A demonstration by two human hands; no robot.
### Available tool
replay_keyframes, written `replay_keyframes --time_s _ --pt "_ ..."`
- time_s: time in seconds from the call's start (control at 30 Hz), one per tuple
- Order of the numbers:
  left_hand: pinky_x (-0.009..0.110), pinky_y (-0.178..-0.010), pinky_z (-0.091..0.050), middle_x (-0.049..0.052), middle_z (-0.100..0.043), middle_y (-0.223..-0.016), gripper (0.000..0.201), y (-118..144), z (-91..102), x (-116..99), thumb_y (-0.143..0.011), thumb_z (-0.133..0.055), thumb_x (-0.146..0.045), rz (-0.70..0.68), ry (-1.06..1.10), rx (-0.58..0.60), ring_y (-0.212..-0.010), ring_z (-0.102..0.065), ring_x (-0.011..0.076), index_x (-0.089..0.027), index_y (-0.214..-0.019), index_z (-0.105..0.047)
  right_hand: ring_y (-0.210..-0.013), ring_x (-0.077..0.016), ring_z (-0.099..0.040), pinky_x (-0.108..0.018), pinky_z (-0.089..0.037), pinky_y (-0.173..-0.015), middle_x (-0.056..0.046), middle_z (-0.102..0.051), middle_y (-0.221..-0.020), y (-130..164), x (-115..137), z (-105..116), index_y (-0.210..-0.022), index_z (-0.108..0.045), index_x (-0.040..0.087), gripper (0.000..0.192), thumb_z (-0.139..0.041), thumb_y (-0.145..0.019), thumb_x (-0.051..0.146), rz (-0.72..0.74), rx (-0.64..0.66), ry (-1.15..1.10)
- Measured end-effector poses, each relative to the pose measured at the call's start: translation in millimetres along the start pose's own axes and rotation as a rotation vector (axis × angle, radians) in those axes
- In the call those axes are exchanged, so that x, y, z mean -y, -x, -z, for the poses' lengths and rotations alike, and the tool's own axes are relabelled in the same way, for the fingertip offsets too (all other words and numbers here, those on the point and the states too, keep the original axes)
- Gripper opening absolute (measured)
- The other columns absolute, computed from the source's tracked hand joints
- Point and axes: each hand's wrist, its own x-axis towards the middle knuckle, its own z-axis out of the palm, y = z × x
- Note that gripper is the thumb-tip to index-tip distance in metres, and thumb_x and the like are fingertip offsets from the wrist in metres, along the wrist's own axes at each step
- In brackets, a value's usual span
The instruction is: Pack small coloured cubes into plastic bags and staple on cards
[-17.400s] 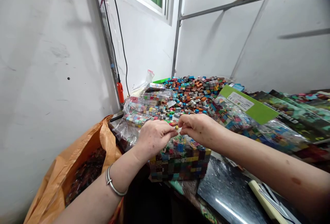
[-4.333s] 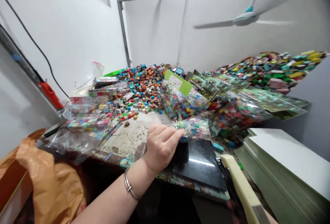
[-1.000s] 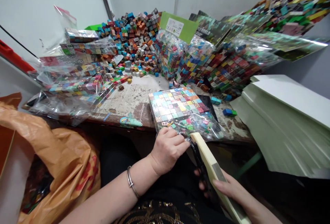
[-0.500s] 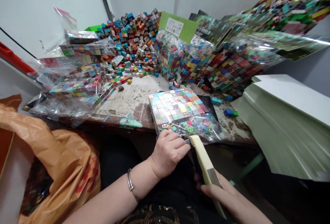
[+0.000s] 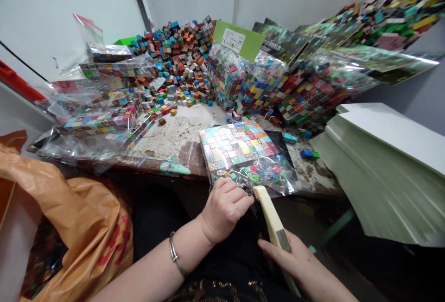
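At the table's front edge lies a clear plastic bag (image 5: 239, 147) packed with flat rows of colourful printed cubes, with small loose pieces towards its near end. My left hand (image 5: 225, 207) is closed on the gathered near edge of this bag, knuckles up. Low on the right, my right hand (image 5: 292, 255) grips a long cream and black stapler (image 5: 269, 211). The stapler's head points away from me and meets the bag's edge right beside my left fingers. Its jaws are partly hidden, so whether they touch the plastic is unclear.
Loose cubes (image 5: 187, 56) are heaped against the wall. Filled bags with green header cards (image 5: 239, 40) stand behind, at the right. More bagged cubes (image 5: 100, 116) lie left on the worn table (image 5: 174, 140). A white card stack (image 5: 385, 167) juts out right; an orange sack (image 5: 90, 228) sits lower left.
The view has shifted slightly. My right hand has moved a little up and left along the stapler, while my left hand keeps its hold on the bag's edge.
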Motion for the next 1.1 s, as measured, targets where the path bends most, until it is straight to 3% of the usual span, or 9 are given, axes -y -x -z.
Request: replay_keyframes --time_s 0.47,0.6,0.77,0.93,1.1 --pt "0.029 -0.069 -0.034 -0.001 -0.061 -0.067 0.012 1 -3.4 2 -0.083 -0.049 -0.015 0.02 0.005 0.011 -0.067 -0.05 0.0111 -0.019 -0.08 -0.06 -0.057 -0.0142 -0.047 -0.026 -0.037 -0.055 0.002 -0.051 -0.057 -3 4 -4 -0.074 -0.049 0.017 0.012 -0.05 -0.07 0.028 -0.01 -0.055 -0.04" --pt "0.029 -0.07 -0.035 -0.001 -0.061 -0.068 0.013 -1 -0.5 2 -0.083 -0.048 -0.016 0.013 0.008 0.016 -0.068 -0.052 0.0113 -0.02 -0.082 -0.061 -0.065 -0.0161 -0.052 -0.027 -0.039 -0.062 0.0 -0.057 -0.064 1 6 1 -0.082 -0.05 0.016 0.018 -0.052 -0.07 0.03 -0.042 -0.032 -0.094" --pt "0.034 -0.073 -0.038 0.002 -0.064 -0.08 0.018 -1 6.1 0 -0.08 -0.05 -0.011 -0.024 0.121 -0.027 -0.072 -0.054 0.0154 -0.02 -0.093 -0.06 -0.073 -0.0145 -0.051 -0.024 -0.038 -0.063 0.002 -0.057 -0.079 16 -1 3 -0.088 -0.053 0.018 0.028 -0.06 -0.066 0.034 0.037 -0.086 -0.166" --pt "0.039 -0.072 -0.038 -0.001 -0.065 -0.081 0.026 -2 -4.1 14 -0.081 -0.046 -0.022 -0.107 0.13 -0.065 -0.07 -0.057 0.0213 -0.033 -0.1 -0.06 -0.074 -0.0172 -0.052 -0.025 -0.039 -0.058 0.001 -0.056 -0.085 17 -14 10 -0.097 -0.054 0.023 0.058 -0.067 -0.05 0.055 -0.03 -0.111 -0.088" --pt "0.043 -0.065 -0.038 0.002 -0.065 -0.083 0.033 0 -6.5 17 -0.078 -0.04 -0.025 -0.12 0.154 -0.014 -0.07 -0.058 0.0284 -0.035 -0.103 -0.059 -0.076 -0.0194 -0.054 -0.027 -0.042 -0.058 0.0 -0.057 -0.088 21 -15 13 -0.099 -0.053 0.024 0.064 -0.064 -0.049 0.062 -0.033 -0.096 -0.039"
